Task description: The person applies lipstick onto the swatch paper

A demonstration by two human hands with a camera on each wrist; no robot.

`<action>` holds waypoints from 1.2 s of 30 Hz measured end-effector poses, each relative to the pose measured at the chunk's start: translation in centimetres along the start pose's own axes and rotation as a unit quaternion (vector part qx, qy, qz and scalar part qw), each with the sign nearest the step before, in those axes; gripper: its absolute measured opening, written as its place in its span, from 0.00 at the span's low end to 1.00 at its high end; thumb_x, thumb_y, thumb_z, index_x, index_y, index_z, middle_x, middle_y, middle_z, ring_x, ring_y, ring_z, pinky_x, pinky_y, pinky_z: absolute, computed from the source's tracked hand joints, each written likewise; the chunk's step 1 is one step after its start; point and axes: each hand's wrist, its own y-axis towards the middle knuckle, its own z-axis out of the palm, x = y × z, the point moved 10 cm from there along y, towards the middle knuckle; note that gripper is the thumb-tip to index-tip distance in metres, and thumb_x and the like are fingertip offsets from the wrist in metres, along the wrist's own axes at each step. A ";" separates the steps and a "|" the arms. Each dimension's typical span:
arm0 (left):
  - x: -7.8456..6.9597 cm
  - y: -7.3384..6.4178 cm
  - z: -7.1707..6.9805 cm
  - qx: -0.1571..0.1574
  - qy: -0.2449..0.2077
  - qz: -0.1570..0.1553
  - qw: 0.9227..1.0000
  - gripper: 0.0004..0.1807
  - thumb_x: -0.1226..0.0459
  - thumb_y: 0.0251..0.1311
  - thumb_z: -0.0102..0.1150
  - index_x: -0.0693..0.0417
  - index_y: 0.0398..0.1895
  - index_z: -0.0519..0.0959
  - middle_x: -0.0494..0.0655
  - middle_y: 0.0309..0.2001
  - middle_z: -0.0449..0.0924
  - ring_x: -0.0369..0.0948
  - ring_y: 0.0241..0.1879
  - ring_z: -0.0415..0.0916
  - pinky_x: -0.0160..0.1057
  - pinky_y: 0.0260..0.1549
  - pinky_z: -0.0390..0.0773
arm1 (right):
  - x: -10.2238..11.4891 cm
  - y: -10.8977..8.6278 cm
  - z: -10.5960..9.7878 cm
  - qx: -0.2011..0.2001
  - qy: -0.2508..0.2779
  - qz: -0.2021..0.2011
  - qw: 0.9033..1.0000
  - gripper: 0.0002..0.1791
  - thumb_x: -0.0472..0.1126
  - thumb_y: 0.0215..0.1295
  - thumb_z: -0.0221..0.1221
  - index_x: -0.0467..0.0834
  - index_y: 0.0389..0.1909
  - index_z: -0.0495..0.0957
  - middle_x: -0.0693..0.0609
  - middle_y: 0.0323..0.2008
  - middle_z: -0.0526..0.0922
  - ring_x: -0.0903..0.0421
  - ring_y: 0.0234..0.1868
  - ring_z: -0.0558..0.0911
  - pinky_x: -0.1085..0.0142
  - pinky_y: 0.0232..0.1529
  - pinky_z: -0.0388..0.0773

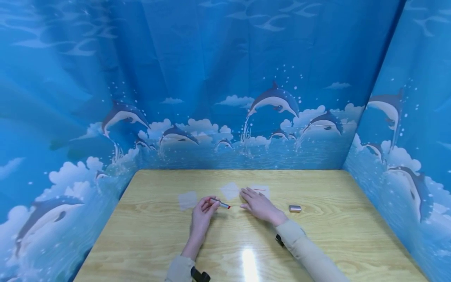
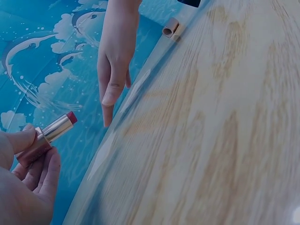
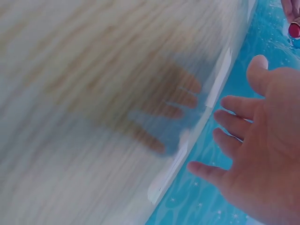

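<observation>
My left hand (image 1: 201, 217) pinches an uncapped lipstick (image 2: 55, 128) by its base between thumb and fingers, its red tip pointing right. My right hand (image 1: 260, 206) reaches over the table with straight, slightly spread fingers and holds nothing. Its fingertips overlap the near left part of the right-hand white paper piece (image 1: 265, 194), which bears a short red line (image 1: 260, 190). Between the hands, farther back, lies the middle paper piece (image 1: 230, 190). The left paper piece (image 1: 187, 200) lies just beyond and left of my left hand. Right of my right hand, the lipstick cap (image 1: 294, 208) rests on its side.
The wood-grain table (image 1: 151, 243) spreads beneath both hands, with a bright light reflection near its front. Blue curtains (image 1: 197, 149) printed with dolphins stand along its back and sides. Dark straps with small devices circle both sleeved wrists.
</observation>
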 end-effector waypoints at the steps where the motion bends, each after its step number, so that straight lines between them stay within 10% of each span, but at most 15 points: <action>1: 0.0 0.0 0.0 0.000 0.001 -0.001 1.000 0.22 0.65 0.62 0.70 0.68 0.56 0.78 0.62 0.53 0.84 0.41 0.47 0.84 0.27 0.45 0.83 | -0.1 0.2 0.2 0.004 -0.003 0.002 1.000 0.32 0.52 0.80 0.48 0.36 0.75 0.61 0.40 0.76 0.60 0.39 0.77 0.57 0.35 0.73 0.58; 36: 0.2 0.2 -0.1 -0.001 0.005 0.003 1.000 0.21 0.64 0.61 0.71 0.67 0.54 0.79 0.60 0.50 0.85 0.38 0.44 0.83 0.27 0.45 0.83 | 0.9 -0.5 0.4 0.039 0.006 0.018 0.999 0.34 0.57 0.78 0.49 0.35 0.72 0.65 0.39 0.75 0.63 0.38 0.77 0.57 0.35 0.73 0.59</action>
